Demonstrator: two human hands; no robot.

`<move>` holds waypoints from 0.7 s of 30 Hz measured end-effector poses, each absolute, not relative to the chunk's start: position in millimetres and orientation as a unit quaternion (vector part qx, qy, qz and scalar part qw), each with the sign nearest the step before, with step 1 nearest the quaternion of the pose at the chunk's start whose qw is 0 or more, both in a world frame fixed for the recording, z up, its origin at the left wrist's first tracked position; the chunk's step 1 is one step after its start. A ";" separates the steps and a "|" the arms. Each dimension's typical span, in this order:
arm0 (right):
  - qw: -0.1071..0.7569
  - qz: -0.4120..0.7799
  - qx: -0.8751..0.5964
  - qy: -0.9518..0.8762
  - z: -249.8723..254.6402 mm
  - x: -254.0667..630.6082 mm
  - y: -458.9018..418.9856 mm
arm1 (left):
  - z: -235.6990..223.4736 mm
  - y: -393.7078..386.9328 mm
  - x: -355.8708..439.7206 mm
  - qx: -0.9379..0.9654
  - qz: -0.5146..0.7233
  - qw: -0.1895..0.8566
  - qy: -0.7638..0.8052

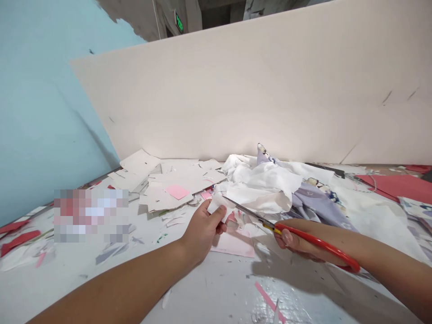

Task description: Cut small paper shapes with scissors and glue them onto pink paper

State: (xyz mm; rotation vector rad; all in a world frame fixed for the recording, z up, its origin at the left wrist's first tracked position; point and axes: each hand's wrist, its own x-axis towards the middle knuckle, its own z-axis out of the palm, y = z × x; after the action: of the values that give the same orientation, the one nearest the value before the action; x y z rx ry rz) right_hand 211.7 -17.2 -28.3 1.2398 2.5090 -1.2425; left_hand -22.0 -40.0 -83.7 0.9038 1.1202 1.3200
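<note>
My left hand point(205, 229) pinches a small white piece point(221, 203) between thumb and fingers; whether it is cloth or paper I cannot tell. Red-handled scissors point(317, 245) are gripped in my right hand point(293, 240), their blades pointing left and reaching the edge of that white piece. The blades look nearly closed. Just behind them lies a crumpled heap of white cloth point(263, 180), with lavender patterned fabric point(313, 202) beside it. Under and in front of my left hand is a pale pink sheet point(234, 243).
Grey-white card pieces point(178, 182) with a pink slip point(177, 191) lie at the back left. Red sheets point(398, 186) are at the far right. Scraps, including a pink strip point(268, 300), litter the white table point(216, 292). A pale panel point(256, 90) stands behind.
</note>
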 end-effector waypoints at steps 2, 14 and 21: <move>0.041 -0.413 0.405 0.814 -29.6 212.3 -16.7 | -85.3 -39.3 -23.7 0.365 0.559 0.567 0.482; 0.044 -0.436 0.398 0.806 -32.5 210.9 -11.2 | -85.9 -37.5 -28.4 0.298 0.564 0.628 0.446; 0.042 -0.420 0.408 0.810 -38.0 209.5 -9.4 | -87.2 -37.2 -29.6 0.305 0.560 0.624 0.451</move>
State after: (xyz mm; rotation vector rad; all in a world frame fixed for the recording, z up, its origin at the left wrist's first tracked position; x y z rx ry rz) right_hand 209.5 -9.4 -38.0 1.2473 2.4772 -1.2857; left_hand -29.6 -37.2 -87.2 0.6994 1.0350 1.2860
